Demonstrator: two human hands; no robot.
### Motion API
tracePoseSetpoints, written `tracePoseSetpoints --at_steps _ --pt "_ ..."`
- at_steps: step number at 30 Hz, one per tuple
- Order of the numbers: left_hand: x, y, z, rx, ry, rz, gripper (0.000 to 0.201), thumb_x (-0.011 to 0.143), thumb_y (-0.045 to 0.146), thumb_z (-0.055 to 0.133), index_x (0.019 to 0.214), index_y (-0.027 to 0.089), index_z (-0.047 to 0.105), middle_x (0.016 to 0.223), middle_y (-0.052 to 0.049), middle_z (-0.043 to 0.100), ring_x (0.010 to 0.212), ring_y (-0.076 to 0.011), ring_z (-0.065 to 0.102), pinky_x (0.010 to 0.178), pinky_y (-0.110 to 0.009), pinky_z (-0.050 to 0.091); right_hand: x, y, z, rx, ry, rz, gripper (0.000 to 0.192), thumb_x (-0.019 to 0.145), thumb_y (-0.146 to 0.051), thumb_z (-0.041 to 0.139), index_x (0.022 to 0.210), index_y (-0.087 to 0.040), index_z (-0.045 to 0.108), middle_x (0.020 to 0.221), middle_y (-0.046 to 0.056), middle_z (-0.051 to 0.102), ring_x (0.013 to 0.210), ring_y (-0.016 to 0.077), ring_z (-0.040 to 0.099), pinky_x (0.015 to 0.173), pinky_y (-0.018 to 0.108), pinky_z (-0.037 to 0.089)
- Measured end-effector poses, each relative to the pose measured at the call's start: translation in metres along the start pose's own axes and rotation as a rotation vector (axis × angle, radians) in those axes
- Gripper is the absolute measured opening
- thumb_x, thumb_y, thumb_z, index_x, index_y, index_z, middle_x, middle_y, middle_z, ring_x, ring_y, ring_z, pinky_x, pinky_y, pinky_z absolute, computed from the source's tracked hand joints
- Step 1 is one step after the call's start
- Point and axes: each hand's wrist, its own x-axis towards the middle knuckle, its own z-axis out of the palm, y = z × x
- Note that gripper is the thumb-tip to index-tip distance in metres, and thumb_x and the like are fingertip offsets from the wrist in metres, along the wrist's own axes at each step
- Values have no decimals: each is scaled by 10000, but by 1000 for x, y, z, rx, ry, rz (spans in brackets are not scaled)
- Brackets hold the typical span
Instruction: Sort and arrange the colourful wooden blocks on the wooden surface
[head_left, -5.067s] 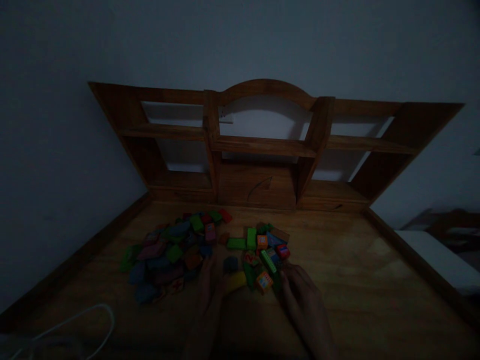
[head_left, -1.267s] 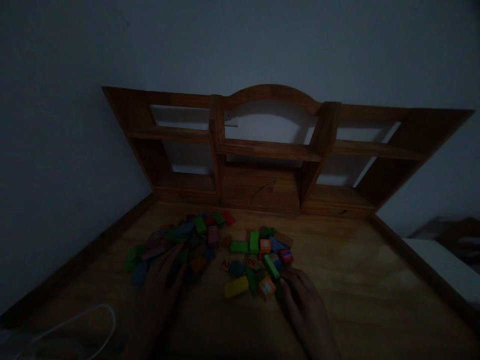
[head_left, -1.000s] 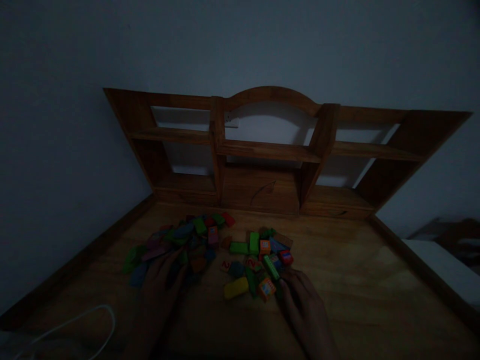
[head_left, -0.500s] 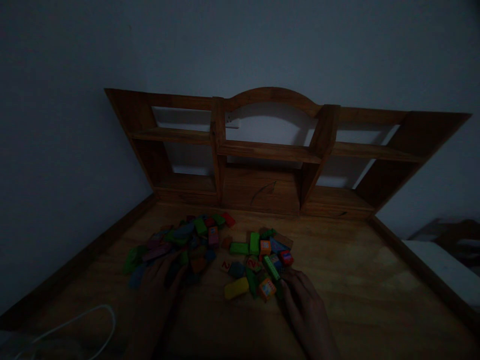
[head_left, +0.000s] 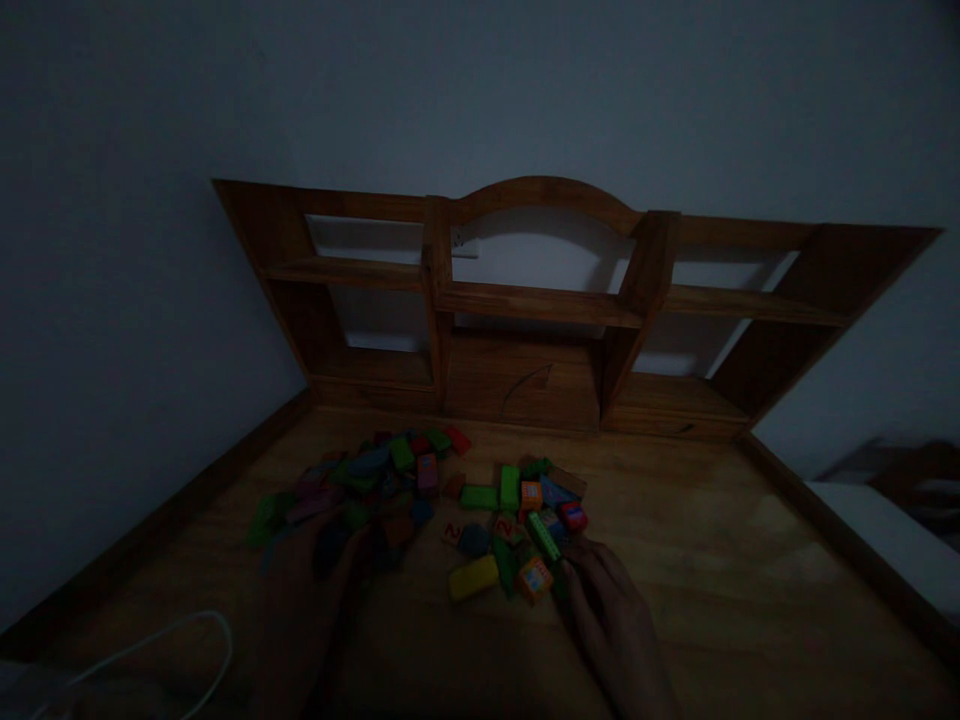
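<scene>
Over the near side of the left heap of toy blocks point(head_left: 367, 462) is my left hand point(head_left: 304, 575). Its fingers and thumb close around a dark block point(head_left: 330, 547), whose shape is hard to make out in the dim light. My right hand point(head_left: 611, 605) rests at the right edge of a looser group of blocks, fingers slightly bent and thumb apart. Its fingertips are by the near end of a green dotted block point(head_left: 544, 536). An orange printed cube point(head_left: 535, 579) lies left of the thumb, and a yellow block point(head_left: 473, 578) lies farther left.
A wooden shelf unit point(head_left: 536, 305) stands at the back of the wooden table point(head_left: 712, 560) against the wall. A white cable point(head_left: 217, 625) loops at the front left. Raised wooden edging point(head_left: 840, 525) runs along the right side; a white surface lies beyond it.
My left hand has drawn back slightly toward me from the left heap, and a dark block now shows between its fingers. My right hand has stayed almost in place.
</scene>
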Motion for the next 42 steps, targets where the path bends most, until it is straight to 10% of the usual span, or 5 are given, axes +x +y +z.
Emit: tracePoseSetpoints --at_steps 7,22,42 --pt "-5 11 -11 -32 50 -47 568 866 652 522 1258 246 586 1255 -87 618 1168 -350 561 992 -548 464 1 -2 -1 25 5 -5 217 1018 -265 463 1125 -244 650 1142 95 654 1065 242 650 919 394 573" --pt "-52 93 40 -339 -400 202 333 914 275 626 1241 322 585 1289 -12 622 1211 -265 549 1018 -460 470 2 0 -1 20 -7 5 217 1020 -283 458 1116 -248 649 1142 96 651 1060 247 652 913 403 571" --pt "-51 110 50 -355 -538 245 339 867 186 671 1196 264 649 1284 -64 639 1257 -302 550 1095 -538 433 1 3 1 16 -54 27 231 1031 -297 438 1171 -248 615 1216 99 621 1128 256 620 984 444 529"
